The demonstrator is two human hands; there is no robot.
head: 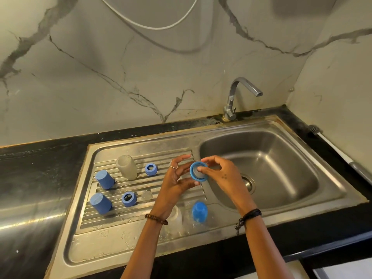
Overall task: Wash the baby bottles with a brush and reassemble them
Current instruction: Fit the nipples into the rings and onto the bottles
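Pinching a blue ring — grey nipple seated inside; left hand and right hand share the grip.

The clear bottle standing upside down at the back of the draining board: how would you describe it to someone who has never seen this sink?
Start from the steel draining board left of the sink basin. In its far row, the clear bottle stands upside down between a blue cap and a blue ring. It is the only tall, see-through, colourless piece in that row.

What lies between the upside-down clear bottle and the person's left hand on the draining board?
In the head view, one blue screw ring lies between the clear bottle and the left hand.
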